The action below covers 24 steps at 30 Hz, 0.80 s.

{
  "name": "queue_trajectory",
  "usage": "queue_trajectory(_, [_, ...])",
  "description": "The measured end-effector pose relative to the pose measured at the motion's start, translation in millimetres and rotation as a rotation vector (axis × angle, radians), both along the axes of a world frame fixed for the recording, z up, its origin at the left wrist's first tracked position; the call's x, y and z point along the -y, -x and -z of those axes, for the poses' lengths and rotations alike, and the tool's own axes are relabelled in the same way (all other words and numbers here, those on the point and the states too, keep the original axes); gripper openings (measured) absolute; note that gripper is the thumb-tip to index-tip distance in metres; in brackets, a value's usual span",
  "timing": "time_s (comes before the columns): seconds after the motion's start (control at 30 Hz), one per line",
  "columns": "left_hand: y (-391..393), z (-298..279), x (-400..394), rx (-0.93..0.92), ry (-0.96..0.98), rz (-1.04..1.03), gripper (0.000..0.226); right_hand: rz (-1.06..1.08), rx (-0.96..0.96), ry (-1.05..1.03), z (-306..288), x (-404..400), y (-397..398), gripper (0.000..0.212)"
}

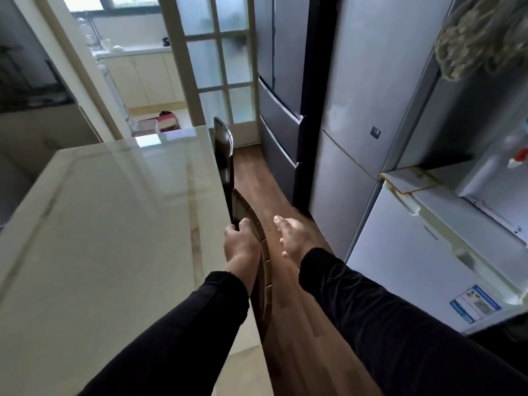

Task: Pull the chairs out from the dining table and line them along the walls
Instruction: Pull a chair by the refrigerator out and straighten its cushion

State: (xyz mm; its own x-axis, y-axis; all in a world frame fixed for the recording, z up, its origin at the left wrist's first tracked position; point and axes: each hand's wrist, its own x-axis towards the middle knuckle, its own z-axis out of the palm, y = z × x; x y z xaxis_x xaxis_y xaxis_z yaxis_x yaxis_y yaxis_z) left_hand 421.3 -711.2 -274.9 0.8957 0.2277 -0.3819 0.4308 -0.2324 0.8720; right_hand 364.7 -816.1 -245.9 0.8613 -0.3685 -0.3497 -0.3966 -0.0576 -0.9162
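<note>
The pale glossy dining table [108, 224] fills the left half of the head view. Two dark wooden chairs are tucked against its right edge. The near chair [264, 270] shows its curved slatted back top, and my left hand [241, 244] is shut on that top rail. My right hand [294, 238] hovers just right of the same chair back with its fingers apart, holding nothing. The far chair [224, 150] stands further along the table's edge, untouched. Both forearms are in black sleeves.
A strip of brown wooden floor [257, 172] runs between the table and a row of fridges [357, 110] and a white chest freezer [414, 252] on the right. A glass-paned door [220, 61] and an opening to a kitchen lie ahead.
</note>
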Motion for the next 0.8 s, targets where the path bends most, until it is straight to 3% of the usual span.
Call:
queue_trajectory(0.23, [-48,-6,25,0.080,-0.033,-0.024,0.069,-0.011,-0.004,0.042,0,15,-42,0.052])
queue_trajectory(0.67, [-132,0,106,0.231,-0.216,-0.115,0.060,-0.168,0.027,-0.030,19,102,-156,0.043])
queue_trajectory(0.8, [-158,-2,140,0.210,-0.189,-0.140,0.056,-0.236,0.017,-0.028,23,135,-200,0.037])
